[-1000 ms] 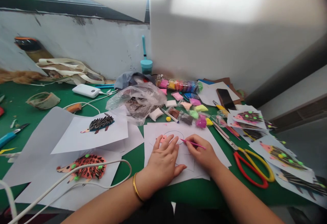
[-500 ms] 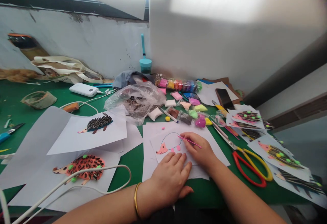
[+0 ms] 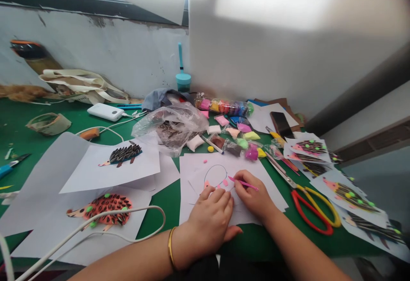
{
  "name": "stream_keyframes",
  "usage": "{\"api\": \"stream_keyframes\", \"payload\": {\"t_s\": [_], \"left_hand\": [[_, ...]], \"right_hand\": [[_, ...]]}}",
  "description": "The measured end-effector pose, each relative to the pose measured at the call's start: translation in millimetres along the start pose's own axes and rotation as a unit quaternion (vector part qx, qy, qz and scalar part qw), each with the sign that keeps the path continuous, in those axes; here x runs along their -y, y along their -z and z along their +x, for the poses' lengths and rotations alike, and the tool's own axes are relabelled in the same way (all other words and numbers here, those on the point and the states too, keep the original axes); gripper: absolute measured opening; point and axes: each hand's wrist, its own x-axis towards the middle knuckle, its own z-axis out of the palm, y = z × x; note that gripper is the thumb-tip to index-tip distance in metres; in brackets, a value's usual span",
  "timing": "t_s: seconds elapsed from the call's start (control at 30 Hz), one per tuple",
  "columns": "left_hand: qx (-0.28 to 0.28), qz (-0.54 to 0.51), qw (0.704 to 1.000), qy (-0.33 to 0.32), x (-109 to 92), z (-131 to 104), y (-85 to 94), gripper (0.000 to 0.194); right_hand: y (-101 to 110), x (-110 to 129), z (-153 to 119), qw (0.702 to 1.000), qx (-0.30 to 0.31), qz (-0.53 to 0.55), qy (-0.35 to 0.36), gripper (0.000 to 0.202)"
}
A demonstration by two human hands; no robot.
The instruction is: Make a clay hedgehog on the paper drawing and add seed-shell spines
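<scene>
The green surface runs out of view at left; the arms hide part of its near edge. On it, over other sheets and in front of the person, lies the paper, its lower part covered. Behind, cloudy plastic blurs the seeds in a bag. At left, a cable hides part of a coral hedgehog. The left hand rests palm down on the paper, grasping nothing visible, its underside hidden. The right hand pinches a tool; whether its tip touches the paper, I cannot tell. Only the top of a pink head clears the left fingers, beside two pink bits.
</scene>
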Motion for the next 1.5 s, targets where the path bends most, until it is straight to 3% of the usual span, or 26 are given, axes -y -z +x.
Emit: {"api": "stream_keyframes", "payload": {"t_s": [0.23, 0.53, 0.87, 1.5], "left_hand": [[-0.001, 0.016, 1.0, -0.007, 2.4, 0.4, -5.9, 0.069], [0.017, -0.007, 1.0, 0.012, 1.2, 3.8, -3.9, 0.071], [0.045, -0.016, 0.999, 0.012, 1.9, 11.5, 6.8, 0.075], [0.03, -0.012, 0.999, 0.008, 2.6, 9.9, 0.7, 0.071]], "right_hand": [[-4.5, 2.1, 2.4, 0.999, 0.033, -0.002, 0.002, 0.008], [-5.4, -0.3, 1.3, 0.999, 0.029, -0.025, 0.022, 0.009], [-8.2, -1.5, 1.2, 0.986, 0.015, -0.116, 0.121, 0.012], [-4.9, -4.6, -12.7, 0.974, 0.015, -0.149, 0.172, 0.013]]}}
